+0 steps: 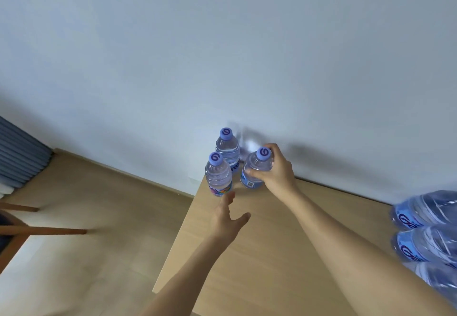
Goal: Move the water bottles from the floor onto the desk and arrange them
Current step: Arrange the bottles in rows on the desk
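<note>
Three clear water bottles with purple caps stand upright at the far left corner of the wooden desk (pixel 259 241). The back bottle (pixel 228 148) is nearest the wall. The front left bottle (pixel 218 176) stands at the desk's left edge. My right hand (pixel 274 171) grips the right bottle (pixel 254 169) around its shoulder, just below the cap. My left hand (pixel 228 219) hovers with fingers spread just below the front left bottle, fingertips close to its base, holding nothing.
A shrink-wrapped pack of water bottles (pixel 430 236) lies on the desk at the right edge of view. A wooden chair (pixel 22 229) stands on the floor at left. A white wall rises right behind the desk.
</note>
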`<action>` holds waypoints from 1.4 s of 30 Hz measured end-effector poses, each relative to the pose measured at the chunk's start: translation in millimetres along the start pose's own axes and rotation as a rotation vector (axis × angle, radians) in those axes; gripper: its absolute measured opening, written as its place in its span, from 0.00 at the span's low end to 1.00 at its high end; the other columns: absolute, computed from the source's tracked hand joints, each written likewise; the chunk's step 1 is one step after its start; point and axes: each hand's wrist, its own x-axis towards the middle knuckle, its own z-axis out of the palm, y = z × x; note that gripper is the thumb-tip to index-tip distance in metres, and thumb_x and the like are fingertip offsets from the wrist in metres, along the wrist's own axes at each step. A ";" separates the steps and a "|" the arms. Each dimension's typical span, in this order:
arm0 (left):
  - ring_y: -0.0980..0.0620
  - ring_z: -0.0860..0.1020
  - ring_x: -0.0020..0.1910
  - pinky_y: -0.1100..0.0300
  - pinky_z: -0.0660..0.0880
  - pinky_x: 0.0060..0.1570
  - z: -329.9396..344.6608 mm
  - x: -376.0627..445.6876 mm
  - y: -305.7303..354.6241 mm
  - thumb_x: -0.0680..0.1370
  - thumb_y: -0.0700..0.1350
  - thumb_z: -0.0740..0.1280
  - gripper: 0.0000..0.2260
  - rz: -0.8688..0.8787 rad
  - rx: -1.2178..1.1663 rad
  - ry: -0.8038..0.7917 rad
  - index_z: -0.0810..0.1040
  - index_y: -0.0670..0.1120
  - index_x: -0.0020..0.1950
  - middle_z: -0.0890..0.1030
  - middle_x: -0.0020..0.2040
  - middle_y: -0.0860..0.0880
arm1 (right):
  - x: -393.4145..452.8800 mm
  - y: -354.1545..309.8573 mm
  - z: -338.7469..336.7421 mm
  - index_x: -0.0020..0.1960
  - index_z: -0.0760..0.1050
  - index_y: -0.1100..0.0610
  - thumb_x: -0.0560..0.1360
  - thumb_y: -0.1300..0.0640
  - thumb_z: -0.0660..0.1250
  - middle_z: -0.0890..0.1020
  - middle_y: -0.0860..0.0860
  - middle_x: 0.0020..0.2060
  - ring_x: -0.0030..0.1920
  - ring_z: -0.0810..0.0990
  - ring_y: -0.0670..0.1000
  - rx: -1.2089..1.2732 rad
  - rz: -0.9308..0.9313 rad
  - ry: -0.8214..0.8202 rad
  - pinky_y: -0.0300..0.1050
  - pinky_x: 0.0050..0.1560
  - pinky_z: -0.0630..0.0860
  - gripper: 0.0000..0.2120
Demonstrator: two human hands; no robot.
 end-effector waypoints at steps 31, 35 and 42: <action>0.48 0.75 0.55 0.51 0.77 0.51 105.3 -85.2 104.3 0.55 0.54 0.80 0.34 0.328 -0.043 -0.142 0.69 0.53 0.56 0.73 0.54 0.50 | -126.7 -17.5 -161.6 0.52 0.77 0.49 0.63 0.55 0.81 0.84 0.43 0.43 0.46 0.83 0.43 0.239 -0.050 0.148 0.43 0.49 0.78 0.20; 0.50 0.80 0.54 0.54 0.80 0.51 96.1 -86.9 113.8 0.61 0.49 0.81 0.31 0.251 -0.162 -0.466 0.73 0.52 0.60 0.78 0.56 0.48 | -132.7 -16.3 -175.0 0.53 0.78 0.46 0.60 0.52 0.80 0.85 0.45 0.46 0.49 0.83 0.46 0.313 -0.068 0.141 0.43 0.48 0.79 0.23; 0.54 0.83 0.47 0.55 0.81 0.47 97.2 -94.3 117.8 0.59 0.47 0.82 0.31 0.291 -0.138 -0.421 0.73 0.50 0.58 0.83 0.49 0.52 | -144.2 -16.3 -180.7 0.51 0.77 0.51 0.66 0.57 0.73 0.84 0.47 0.44 0.47 0.82 0.47 0.411 -0.062 0.081 0.43 0.48 0.76 0.14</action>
